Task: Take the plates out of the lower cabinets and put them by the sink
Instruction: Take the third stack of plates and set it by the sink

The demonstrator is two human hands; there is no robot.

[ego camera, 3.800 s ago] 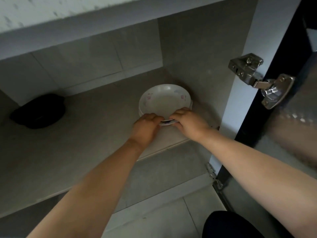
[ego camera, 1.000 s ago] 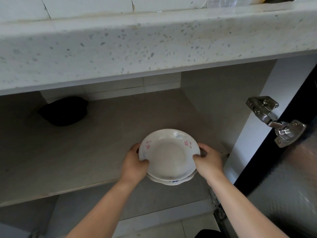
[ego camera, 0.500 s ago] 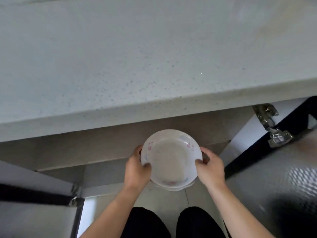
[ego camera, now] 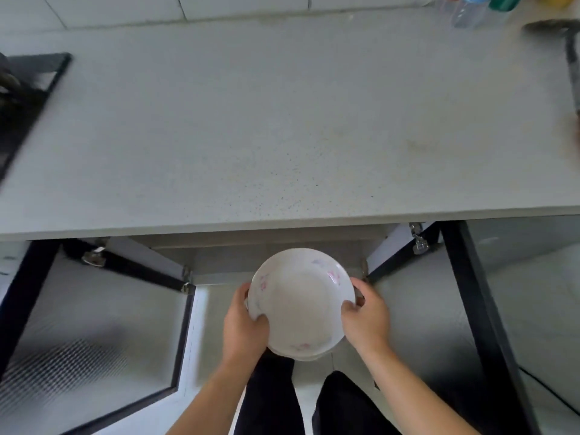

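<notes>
A small stack of white plates [ego camera: 301,304] with pink and blue flower marks hangs in front of the open lower cabinet [ego camera: 276,255], below the worktop edge. My left hand [ego camera: 243,324] grips the stack's left rim, thumb over the top plate. My right hand [ego camera: 365,318] grips the right rim in the same way. Only the top plate's face shows; the rims of the ones beneath peek out at the near edge.
A grey speckled worktop [ego camera: 282,120] fills the upper half. A black hob [ego camera: 22,98] sits at its left end. Bottles [ego camera: 470,9] and a dark pan handle [ego camera: 572,58] are at the far right. Both glass cabinet doors [ego camera: 88,334] stand open beside my legs.
The stack has come out of the cabinet and risen towards the worktop edge. My view has lifted from the shelf to the top of the counter; both hands keep their hold.
</notes>
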